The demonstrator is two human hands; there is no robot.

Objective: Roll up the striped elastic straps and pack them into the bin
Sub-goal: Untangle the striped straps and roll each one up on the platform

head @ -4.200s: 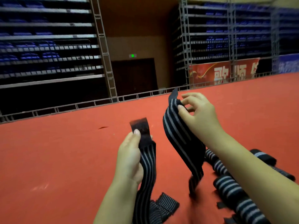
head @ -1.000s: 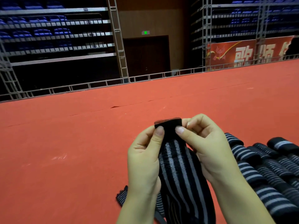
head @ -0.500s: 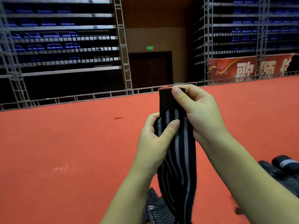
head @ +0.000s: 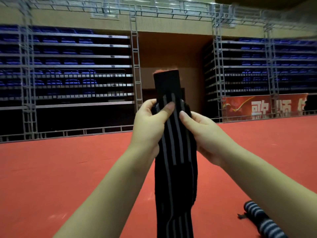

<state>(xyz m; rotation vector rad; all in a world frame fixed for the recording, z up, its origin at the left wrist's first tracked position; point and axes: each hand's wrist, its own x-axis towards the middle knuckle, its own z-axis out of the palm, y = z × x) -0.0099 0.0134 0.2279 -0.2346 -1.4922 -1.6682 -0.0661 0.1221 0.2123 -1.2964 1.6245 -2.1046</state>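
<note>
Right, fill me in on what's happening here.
A person is holding one striped strap up in front of them with both hands. The left hand pinches it near the top, thumb across the stripes, and the right hand grips its right edge. The strap's plain black end sticks up above the hands and the rest hangs down unrolled. Rolled straps lie on the red floor at lower right. No bin is in view.

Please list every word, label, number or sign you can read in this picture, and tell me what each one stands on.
"歌 颂": large pale characters on the red banner along the railing at right; a third character is cut off by a post, and the reading is uncertain because of blur.
Small tags on the seating tiers: too small to read.
Striped strap and rolled strap: no text visible.
</note>
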